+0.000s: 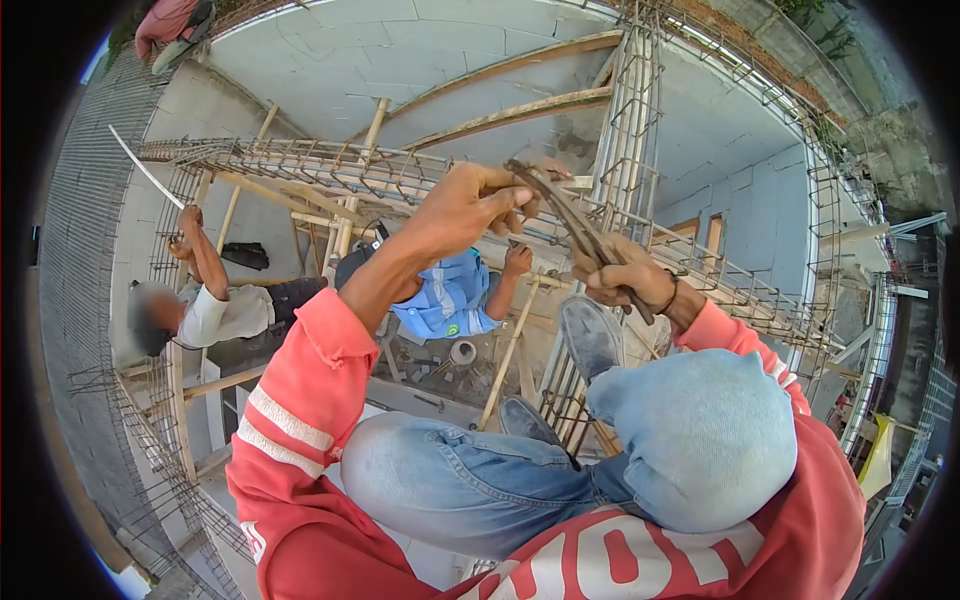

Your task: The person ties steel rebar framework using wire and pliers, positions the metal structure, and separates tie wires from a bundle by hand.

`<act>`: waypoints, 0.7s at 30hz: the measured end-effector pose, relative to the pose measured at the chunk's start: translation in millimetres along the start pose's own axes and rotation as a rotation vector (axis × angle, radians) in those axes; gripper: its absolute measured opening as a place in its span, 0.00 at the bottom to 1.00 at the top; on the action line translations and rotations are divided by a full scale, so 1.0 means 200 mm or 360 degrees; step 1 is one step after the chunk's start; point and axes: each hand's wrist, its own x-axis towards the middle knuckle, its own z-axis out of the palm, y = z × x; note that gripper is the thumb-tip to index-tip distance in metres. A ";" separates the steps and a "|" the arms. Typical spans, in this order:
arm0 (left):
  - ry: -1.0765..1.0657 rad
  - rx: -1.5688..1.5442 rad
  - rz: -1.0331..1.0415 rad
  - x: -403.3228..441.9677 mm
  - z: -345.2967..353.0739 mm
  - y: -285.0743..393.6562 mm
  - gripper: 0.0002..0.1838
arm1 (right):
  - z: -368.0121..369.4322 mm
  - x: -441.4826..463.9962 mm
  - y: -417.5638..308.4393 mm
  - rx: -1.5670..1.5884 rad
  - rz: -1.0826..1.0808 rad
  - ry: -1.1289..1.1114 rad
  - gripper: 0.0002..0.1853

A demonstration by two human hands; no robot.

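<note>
My right hand (635, 278) is wrapped round the long handles of a dark metal pair of pincers (572, 215), which points up and to the left. Close to the head of the pincers, my left hand (478, 205) is closed in a pinch. What sits between its fingertips is too small to make out. Just below and beyond both hands runs a rebar cage (690, 255) with stirrups. My knees in blue jeans (690, 440) are bent, and one grey shoe (590, 335) rests near the long bars.
A co-worker in a blue shirt (445, 295) stands below, with one hand (518, 260) raised near the beam. At left, another person (215, 315) holds a long pale strip (145, 167). Timber props (510, 365), a white bucket (463, 352) and grey block walls (430, 50) surround us.
</note>
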 end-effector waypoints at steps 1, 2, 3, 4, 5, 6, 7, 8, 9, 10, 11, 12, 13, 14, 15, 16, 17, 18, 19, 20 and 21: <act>-0.0005 0.0085 -0.0122 -0.05 0.00 -0.02 0.19 | -0.02 0.02 0.05 -0.0136 0.0144 -0.0034 0.14; 0.0012 0.0187 -0.0101 -0.10 0.00 -0.06 0.22 | -0.02 0.02 0.07 -0.0271 0.0289 -0.0066 0.12; 0.0011 0.0188 -0.0089 -0.15 0.00 -0.09 0.22 | 0.03 0.02 0.07 -0.0281 0.0286 -0.0060 0.12; -0.0023 0.0210 -0.0143 -0.19 0.00 -0.12 0.21 | 0.08 0.02 0.07 -0.0592 0.0272 -0.0030 0.15; -0.0056 0.0230 -0.0198 -0.24 0.01 -0.15 0.21 | 0.12 0.01 0.07 -0.0902 0.0259 0.0002 0.17; -0.0056 0.0233 -0.0187 -0.29 0.01 -0.19 0.21 | 0.10 0.01 0.13 -0.0964 0.0311 -0.0082 0.23; 0.0013 0.0498 -0.0092 -0.33 0.02 -0.24 0.21 | 0.09 0.00 0.17 -0.0973 0.0299 -0.0072 0.23; 0.0086 0.0760 0.0005 -0.37 0.03 -0.31 0.20 | 0.08 -0.01 0.21 -0.1145 0.0334 -0.0152 0.24; 0.0085 0.0768 0.0017 -0.42 0.06 -0.40 0.20 | 0.07 -0.03 0.24 -0.1312 0.0371 -0.0233 0.25; 0.0095 0.0641 0.0117 -0.46 0.10 -0.52 0.21 | 0.07 -0.04 0.26 -0.1385 0.0378 -0.0302 0.27; 0.0104 0.0511 0.0214 -0.50 0.14 -0.62 0.21 | 0.08 -0.04 0.29 -0.1390 0.0370 -0.0295 0.27; 0.0105 0.0517 0.0221 -0.54 0.17 -0.68 0.21 | 0.10 -0.04 0.32 -0.1657 0.0397 -0.0271 0.28; 0.0097 0.0440 0.0064 -0.58 0.20 -0.73 0.21 | 0.11 -0.04 0.37 -0.1918 0.0430 -0.0248 0.29; 0.0091 0.0360 -0.0095 -0.62 0.24 -0.79 0.21 | 0.02 -0.05 0.56 -0.2041 -0.0101 -0.0175 0.25; 0.0096 0.0360 -0.0093 -0.67 0.29 -0.85 0.21 | 0.04 -0.06 0.60 -0.2056 0.0038 -0.0181 0.25; 0.0176 -0.0088 -0.0303 -0.70 0.36 -0.92 0.20 | 0.04 -0.05 0.62 -0.2068 0.0127 -0.0195 0.25; 0.0250 -0.0540 -0.0509 -0.73 0.42 -0.98 0.19 | 0.06 -0.05 0.64 -0.2061 0.0199 -0.0206 0.25; 0.0252 -0.0544 -0.0506 -0.76 0.48 -1.08 0.19 | 0.07 -0.05 0.67 -0.2051 0.0247 -0.0217 0.24; 0.0446 -0.0921 -0.0371 -0.78 0.52 -1.17 0.18 | 0.07 -0.04 0.68 -0.2044 0.0279 -0.0226 0.24; 0.0611 -0.1288 -0.0195 -0.81 0.57 -1.26 0.16 | 0.08 -0.02 0.70 -0.2033 0.0305 -0.0228 0.24; 0.0708 -0.1489 -0.0142 -0.83 0.61 -1.31 0.16 | 0.07 0.00 0.70 -0.2032 0.0319 -0.0203 0.23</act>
